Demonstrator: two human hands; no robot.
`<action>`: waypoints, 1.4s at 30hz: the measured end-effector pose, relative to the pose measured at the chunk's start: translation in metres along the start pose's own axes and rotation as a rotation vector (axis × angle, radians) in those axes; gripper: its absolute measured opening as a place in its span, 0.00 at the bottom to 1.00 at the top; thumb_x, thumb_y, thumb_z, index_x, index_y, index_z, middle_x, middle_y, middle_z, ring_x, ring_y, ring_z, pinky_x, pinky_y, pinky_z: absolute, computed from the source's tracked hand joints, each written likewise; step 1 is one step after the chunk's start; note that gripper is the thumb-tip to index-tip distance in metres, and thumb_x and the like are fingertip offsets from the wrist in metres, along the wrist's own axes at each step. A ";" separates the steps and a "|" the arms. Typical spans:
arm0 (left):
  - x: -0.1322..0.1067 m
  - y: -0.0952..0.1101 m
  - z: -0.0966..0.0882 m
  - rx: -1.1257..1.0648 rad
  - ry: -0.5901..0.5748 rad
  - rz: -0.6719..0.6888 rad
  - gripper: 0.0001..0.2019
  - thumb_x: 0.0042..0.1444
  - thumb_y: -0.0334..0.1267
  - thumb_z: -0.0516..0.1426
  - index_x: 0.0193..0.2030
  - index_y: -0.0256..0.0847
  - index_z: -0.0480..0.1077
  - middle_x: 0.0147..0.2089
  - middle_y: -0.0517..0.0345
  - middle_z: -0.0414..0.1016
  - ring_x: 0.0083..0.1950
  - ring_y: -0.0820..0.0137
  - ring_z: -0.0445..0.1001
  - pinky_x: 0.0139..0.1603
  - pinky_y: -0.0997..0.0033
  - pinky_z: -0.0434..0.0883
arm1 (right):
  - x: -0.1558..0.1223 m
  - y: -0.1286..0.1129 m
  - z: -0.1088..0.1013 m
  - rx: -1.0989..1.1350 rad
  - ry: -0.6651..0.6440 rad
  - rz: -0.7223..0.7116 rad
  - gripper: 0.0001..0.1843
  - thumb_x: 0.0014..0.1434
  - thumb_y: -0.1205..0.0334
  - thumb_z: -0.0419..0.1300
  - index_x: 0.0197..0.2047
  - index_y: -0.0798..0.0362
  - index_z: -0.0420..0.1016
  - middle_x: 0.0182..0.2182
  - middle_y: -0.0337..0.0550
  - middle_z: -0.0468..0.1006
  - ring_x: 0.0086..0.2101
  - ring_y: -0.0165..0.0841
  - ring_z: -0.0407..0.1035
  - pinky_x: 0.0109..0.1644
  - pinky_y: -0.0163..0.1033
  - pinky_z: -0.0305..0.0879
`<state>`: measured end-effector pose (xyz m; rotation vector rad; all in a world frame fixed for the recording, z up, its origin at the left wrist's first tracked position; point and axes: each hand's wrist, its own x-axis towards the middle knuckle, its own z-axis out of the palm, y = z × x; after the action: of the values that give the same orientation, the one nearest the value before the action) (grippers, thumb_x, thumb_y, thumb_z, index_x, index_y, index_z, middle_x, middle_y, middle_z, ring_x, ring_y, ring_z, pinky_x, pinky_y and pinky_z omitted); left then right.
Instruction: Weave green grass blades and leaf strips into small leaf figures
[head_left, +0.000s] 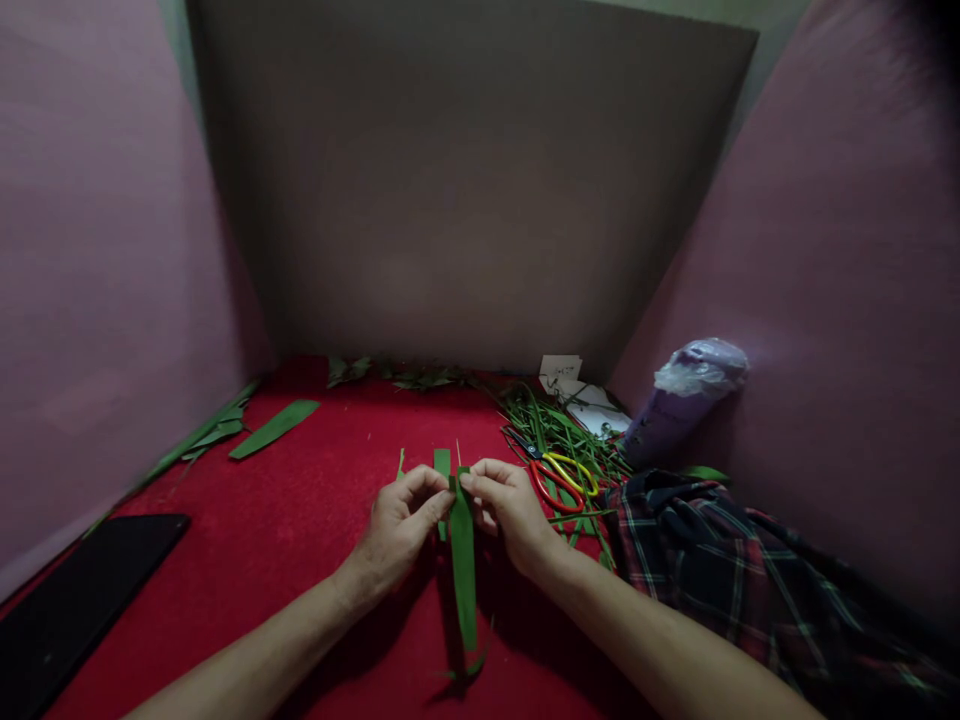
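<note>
A long green leaf strip (464,570) hangs down between my hands, its upper end pinched by both. My left hand (403,520) grips the top end from the left with thumb and forefinger. From the other side, my right hand (510,505) holds the same end between thumb and fingertips. Just behind the fingers, another piece of green leaf (442,462) shows; I cannot tell whether it is held or lies on the red cloth (315,560). Scissors (559,475) with one red and one yellow handle lie right of my right hand.
Cut green stems and strips (540,415) are heaped around the scissors. White paper (592,405) and a purple container with plastic on top (675,400) stand behind. A plaid cloth (720,560) lies at right. A broad leaf (274,429) and a black flat object (90,590) are at left.
</note>
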<state>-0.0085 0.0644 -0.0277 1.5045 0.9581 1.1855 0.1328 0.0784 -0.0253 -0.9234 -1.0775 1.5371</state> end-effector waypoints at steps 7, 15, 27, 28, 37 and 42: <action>0.002 -0.004 -0.002 -0.012 -0.059 -0.133 0.10 0.50 0.43 0.56 0.29 0.37 0.65 0.23 0.63 0.65 0.23 0.76 0.63 0.24 0.77 0.61 | 0.001 0.000 -0.001 -0.008 0.017 -0.018 0.13 0.44 0.60 0.61 0.19 0.56 0.60 0.11 0.30 0.59 0.12 0.20 0.48 0.15 0.28 0.41; 0.003 -0.001 -0.003 -0.034 0.014 -0.155 0.11 0.49 0.43 0.56 0.25 0.37 0.64 0.20 0.64 0.65 0.20 0.78 0.61 0.21 0.78 0.58 | 0.001 0.003 -0.001 -0.130 -0.005 -0.023 0.14 0.46 0.55 0.61 0.23 0.56 0.64 0.13 0.31 0.62 0.12 0.20 0.50 0.14 0.27 0.42; 0.001 -0.002 -0.002 -0.007 0.012 -0.045 0.09 0.51 0.41 0.55 0.30 0.37 0.67 0.25 0.61 0.67 0.28 0.74 0.65 0.29 0.76 0.63 | 0.000 0.000 0.000 0.001 0.005 -0.029 0.12 0.46 0.60 0.61 0.20 0.56 0.63 0.12 0.31 0.60 0.12 0.19 0.48 0.15 0.27 0.41; 0.001 -0.002 -0.002 -0.012 -0.005 -0.077 0.09 0.51 0.42 0.55 0.31 0.37 0.67 0.25 0.61 0.67 0.27 0.75 0.65 0.27 0.76 0.63 | 0.000 0.000 -0.001 0.002 0.009 -0.038 0.12 0.46 0.60 0.61 0.20 0.56 0.63 0.12 0.31 0.60 0.12 0.19 0.48 0.14 0.27 0.41; 0.003 -0.003 -0.004 0.057 0.006 -0.114 0.10 0.51 0.41 0.54 0.25 0.37 0.64 0.20 0.64 0.62 0.20 0.78 0.59 0.21 0.78 0.58 | 0.001 0.003 -0.002 -0.091 0.005 -0.064 0.12 0.48 0.59 0.60 0.23 0.57 0.64 0.14 0.32 0.62 0.14 0.20 0.51 0.15 0.26 0.43; 0.003 -0.003 -0.003 0.069 0.049 -0.001 0.08 0.51 0.39 0.54 0.25 0.37 0.66 0.23 0.62 0.65 0.26 0.76 0.63 0.28 0.77 0.61 | 0.001 0.008 -0.003 -0.095 0.001 -0.043 0.12 0.49 0.58 0.59 0.22 0.56 0.62 0.13 0.31 0.61 0.13 0.20 0.49 0.15 0.27 0.41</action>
<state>-0.0108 0.0683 -0.0295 1.5351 1.0415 1.2047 0.1329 0.0792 -0.0335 -0.9586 -1.1707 1.4606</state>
